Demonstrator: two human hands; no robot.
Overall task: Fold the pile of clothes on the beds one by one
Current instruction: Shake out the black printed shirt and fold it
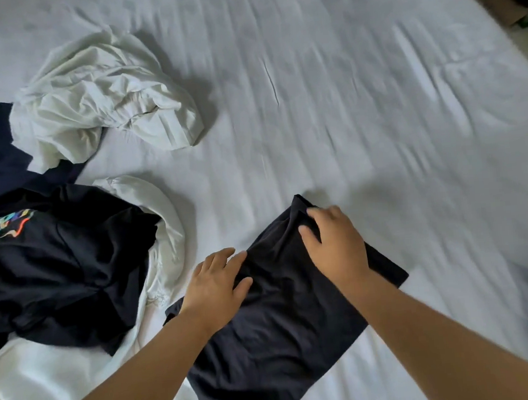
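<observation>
Clothes remain mostly unfolded: one dark garment [278, 310] lies part-folded near centre on the bed [374, 94], left hand [215, 283] pressing flat-fingered, right hand [333, 241] pinching its far edge (fold unfinished, I judge), while the pile [67, 233] waits left.

Soft, even daylight; faint shadows, slight motion blur, wide-angle bending at edges.
</observation>
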